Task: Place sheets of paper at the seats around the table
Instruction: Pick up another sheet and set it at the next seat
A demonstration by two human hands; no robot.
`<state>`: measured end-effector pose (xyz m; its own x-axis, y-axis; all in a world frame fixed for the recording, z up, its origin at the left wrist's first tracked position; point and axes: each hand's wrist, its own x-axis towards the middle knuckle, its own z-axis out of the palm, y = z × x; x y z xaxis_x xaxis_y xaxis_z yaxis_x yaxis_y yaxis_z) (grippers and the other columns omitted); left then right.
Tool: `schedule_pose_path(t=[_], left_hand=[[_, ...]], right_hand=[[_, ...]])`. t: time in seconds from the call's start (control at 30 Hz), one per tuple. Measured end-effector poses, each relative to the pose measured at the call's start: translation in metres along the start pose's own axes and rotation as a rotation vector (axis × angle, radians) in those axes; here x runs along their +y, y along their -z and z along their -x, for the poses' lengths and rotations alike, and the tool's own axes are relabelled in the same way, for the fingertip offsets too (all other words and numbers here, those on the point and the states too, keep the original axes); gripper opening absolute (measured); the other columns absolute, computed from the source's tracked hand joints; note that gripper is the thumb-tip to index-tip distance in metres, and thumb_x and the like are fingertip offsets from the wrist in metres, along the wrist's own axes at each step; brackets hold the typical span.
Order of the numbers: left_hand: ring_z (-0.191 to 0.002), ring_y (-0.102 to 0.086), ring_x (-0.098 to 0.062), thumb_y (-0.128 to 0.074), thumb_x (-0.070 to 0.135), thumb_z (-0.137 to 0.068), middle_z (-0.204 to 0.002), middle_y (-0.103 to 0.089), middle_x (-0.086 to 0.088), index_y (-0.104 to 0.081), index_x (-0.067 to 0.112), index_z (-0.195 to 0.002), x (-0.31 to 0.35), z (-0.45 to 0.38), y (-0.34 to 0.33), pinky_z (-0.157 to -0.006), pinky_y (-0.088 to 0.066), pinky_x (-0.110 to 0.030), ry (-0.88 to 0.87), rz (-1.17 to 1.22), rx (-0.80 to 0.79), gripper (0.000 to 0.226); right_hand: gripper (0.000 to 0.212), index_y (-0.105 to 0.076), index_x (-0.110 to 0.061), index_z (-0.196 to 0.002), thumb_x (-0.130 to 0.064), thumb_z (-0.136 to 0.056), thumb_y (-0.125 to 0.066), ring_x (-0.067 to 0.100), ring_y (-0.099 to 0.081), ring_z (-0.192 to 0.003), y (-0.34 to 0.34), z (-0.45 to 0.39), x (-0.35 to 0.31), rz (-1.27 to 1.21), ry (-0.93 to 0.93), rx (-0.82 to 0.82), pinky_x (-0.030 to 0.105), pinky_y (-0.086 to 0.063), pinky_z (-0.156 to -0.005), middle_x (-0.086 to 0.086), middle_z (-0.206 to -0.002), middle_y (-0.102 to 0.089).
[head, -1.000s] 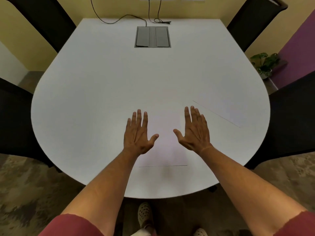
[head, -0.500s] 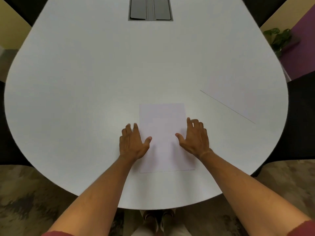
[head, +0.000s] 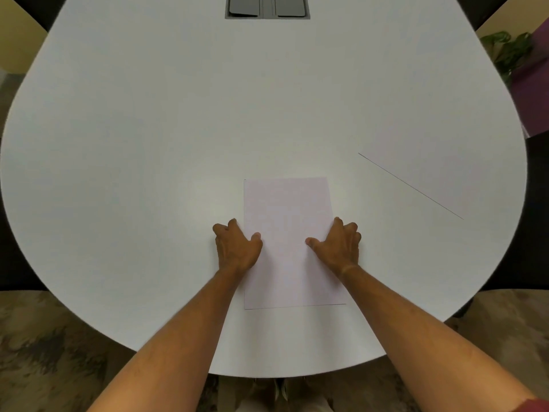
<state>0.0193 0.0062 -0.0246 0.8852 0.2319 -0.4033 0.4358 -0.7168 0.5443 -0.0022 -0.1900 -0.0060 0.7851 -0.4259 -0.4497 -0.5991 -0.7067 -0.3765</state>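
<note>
A pale sheet of paper (head: 288, 209) lies flat on the white table (head: 142, 138), straight in front of me near the front edge. Whether it is one sheet or a thin stack I cannot tell. My left hand (head: 236, 248) is at its left edge, thumb on top and fingers curled down at the edge. My right hand (head: 337, 248) mirrors it at the right edge, thumb pressed on the paper. A second sheet (head: 439, 173) lies angled at the table's right side, before the right seat.
A grey cable hatch (head: 267, 7) is set into the table at the far middle. Dark chairs stand at the right (head: 539, 221), the left (head: 12, 257) and both far corners. A potted plant (head: 505, 52) stands at the far right. Patterned carpet lies below.
My hands went from flat and spread above the sheet to curled at its two side edges, thumbs on top. The view has moved closer over the table.
</note>
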Motion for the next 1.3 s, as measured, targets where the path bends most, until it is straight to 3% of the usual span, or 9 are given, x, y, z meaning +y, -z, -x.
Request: schedule_pose_path(t=[0.1,0.27,0.53,0.7,0.83,0.93,1.03,1.3], left_hand=[[-0.106,-0.054,-0.033,-0.066,0.034,-0.088,-0.127,-0.04,-0.015,-0.049,0.003,-0.128,0.0,0.001,-0.001,-0.082,-0.035,-0.029,0.003,0.009,0.002,0.054],[-0.112,-0.058,-0.033,-0.065,0.027,-0.089,-0.129,-0.05,-0.017,-0.059,0.004,-0.128,0.002,0.002,-0.001,-0.091,-0.043,-0.033,-0.01,0.061,0.034,0.046],[-0.108,-0.064,-0.03,-0.064,0.021,-0.09,-0.12,-0.066,-0.016,-0.063,0.004,-0.126,0.005,0.002,0.0,-0.089,-0.047,-0.033,0.001,0.116,0.078,0.039],[-0.11,-0.064,-0.031,-0.063,0.019,-0.091,-0.118,-0.069,-0.015,-0.06,0.007,-0.128,0.002,0.001,0.002,-0.094,-0.046,-0.034,0.063,0.171,0.052,0.039],[-0.115,-0.061,-0.032,-0.061,0.02,-0.093,-0.124,-0.066,-0.015,-0.057,0.008,-0.131,0.002,0.001,0.005,-0.099,-0.046,-0.039,0.095,0.187,0.042,0.04],[-0.115,-0.061,-0.032,-0.059,0.023,-0.095,-0.124,-0.065,-0.015,-0.057,0.008,-0.13,0.002,0.001,0.007,-0.101,-0.047,-0.041,0.109,0.206,0.043,0.038],[-0.107,-0.063,-0.031,-0.058,0.025,-0.096,-0.115,-0.068,-0.014,-0.06,0.008,-0.125,0.001,0.002,0.01,-0.099,-0.049,-0.04,0.103,0.232,0.045,0.034],[-0.084,-0.061,-0.023,-0.061,0.017,-0.095,-0.088,-0.063,-0.004,-0.061,0.011,-0.09,0.005,0.005,0.017,-0.082,-0.049,-0.031,0.072,0.284,0.114,0.008]], right_hand=[[0.067,-0.045,-0.004,-0.127,-0.042,-0.08,-0.076,0.037,-0.043,-0.121,0.003,0.001,-0.001,-0.016,-0.006,-0.011,0.042,-0.044,-0.095,0.019,-0.129,-0.042],[0.063,-0.048,-0.004,-0.127,-0.037,-0.081,-0.078,0.035,-0.048,-0.118,0.007,0.001,0.001,-0.086,-0.003,-0.005,0.039,-0.045,-0.094,0.018,-0.128,-0.044],[0.038,-0.055,-0.005,-0.127,-0.017,-0.093,-0.064,0.032,-0.06,-0.112,0.006,-0.003,0.007,-0.301,-0.017,0.112,0.029,-0.045,-0.09,0.017,-0.126,-0.061],[0.029,-0.064,-0.007,-0.119,-0.017,-0.092,-0.066,0.028,-0.065,-0.102,0.008,-0.009,0.008,-0.492,-0.139,0.11,0.024,-0.042,-0.082,0.012,-0.114,-0.07],[0.017,-0.069,-0.005,-0.105,-0.013,-0.09,-0.067,0.024,-0.064,-0.094,0.008,-0.012,0.014,-0.694,-0.157,0.071,0.02,-0.045,-0.076,0.005,-0.092,-0.068],[0.017,-0.07,-0.001,-0.104,-0.012,-0.091,-0.066,0.026,-0.065,-0.096,0.01,-0.012,0.02,-0.806,-0.112,-0.02,0.033,-0.055,-0.09,0.009,-0.097,-0.071],[0.018,-0.071,0.0,-0.105,-0.01,-0.091,-0.066,0.034,-0.067,-0.104,0.013,-0.012,0.023,-0.849,-0.094,-0.042,0.045,-0.053,-0.098,0.018,-0.106,-0.072],[0.026,-0.069,0.002,-0.112,-0.012,-0.09,-0.069,0.03,-0.066,-0.108,0.018,-0.012,0.022,-0.849,-0.076,-0.038,0.042,-0.052,-0.101,0.015,-0.11,-0.071]])
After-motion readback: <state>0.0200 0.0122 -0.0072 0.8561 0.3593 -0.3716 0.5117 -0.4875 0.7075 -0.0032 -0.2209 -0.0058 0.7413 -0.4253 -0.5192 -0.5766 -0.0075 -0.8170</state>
